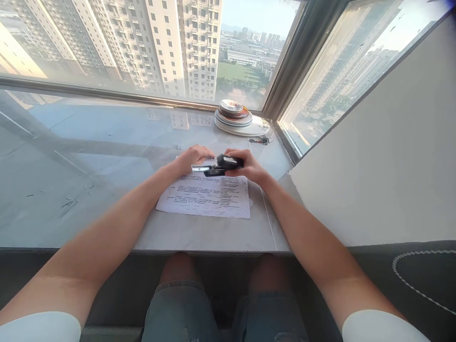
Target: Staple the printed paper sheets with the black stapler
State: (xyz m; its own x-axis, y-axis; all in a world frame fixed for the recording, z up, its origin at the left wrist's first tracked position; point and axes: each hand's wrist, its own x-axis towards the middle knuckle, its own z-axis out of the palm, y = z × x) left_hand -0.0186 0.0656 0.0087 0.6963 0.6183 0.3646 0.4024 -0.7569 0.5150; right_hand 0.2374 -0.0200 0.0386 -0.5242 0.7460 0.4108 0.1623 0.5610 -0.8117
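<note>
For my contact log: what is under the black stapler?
A printed sheet on the sill. The left hand and right hand cover its far edge; whether the stapler bites it is hidden.

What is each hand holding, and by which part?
The right hand grips the black plastic stapler by its rear top; the left hand touches its silver metal front end.

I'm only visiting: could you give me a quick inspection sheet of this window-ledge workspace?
Surface: pale marble sill, reflections across it.
Job's things: black stapler held over a printed sheet.
Clutter: stacked plates and a small dark item, maybe keys, in the corner.
Hands: right hand grips the stapler; left hand at its metal end.
Cables: nothing seen.
Surroundings: windows onto tower blocks; white wall at right.
</note>
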